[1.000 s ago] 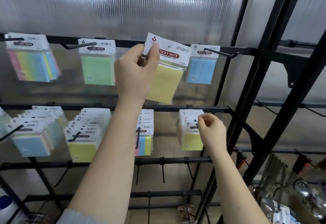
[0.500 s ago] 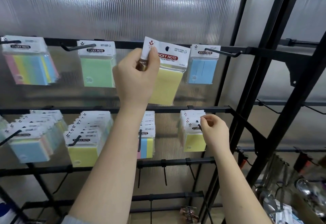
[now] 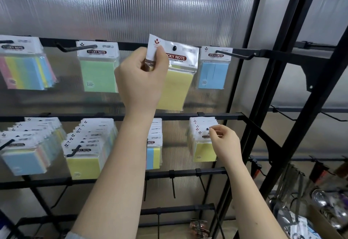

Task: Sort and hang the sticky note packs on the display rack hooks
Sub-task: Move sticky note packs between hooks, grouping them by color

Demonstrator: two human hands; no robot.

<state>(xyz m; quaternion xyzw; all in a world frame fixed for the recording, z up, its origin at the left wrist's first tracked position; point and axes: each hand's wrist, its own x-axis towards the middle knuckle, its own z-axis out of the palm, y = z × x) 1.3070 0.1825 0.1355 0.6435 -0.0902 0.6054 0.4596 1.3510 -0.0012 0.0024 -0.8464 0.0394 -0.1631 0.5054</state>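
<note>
at the top rail, left hand (image 3: 140, 80) pinches a yellow pack (image 3: 176, 86); right hand (image 3: 225, 142) pinches the lower yellow stack (image 3: 204, 152)

Open room lies at 12 o'clock, above the top rail (image 3: 131, 43), where only the ribbed panel (image 3: 131, 3) backs the rack. Along that rail the hook (image 3: 75, 47) at 10 o'clock and the hook (image 3: 235, 55) at 2 o'clock jut forward. The green pack (image 3: 98, 69) and blue pack (image 3: 213, 69) flank the narrow middle slot. At 3 o'clock, slanted black frame bars (image 3: 310, 91) block the way.
</note>
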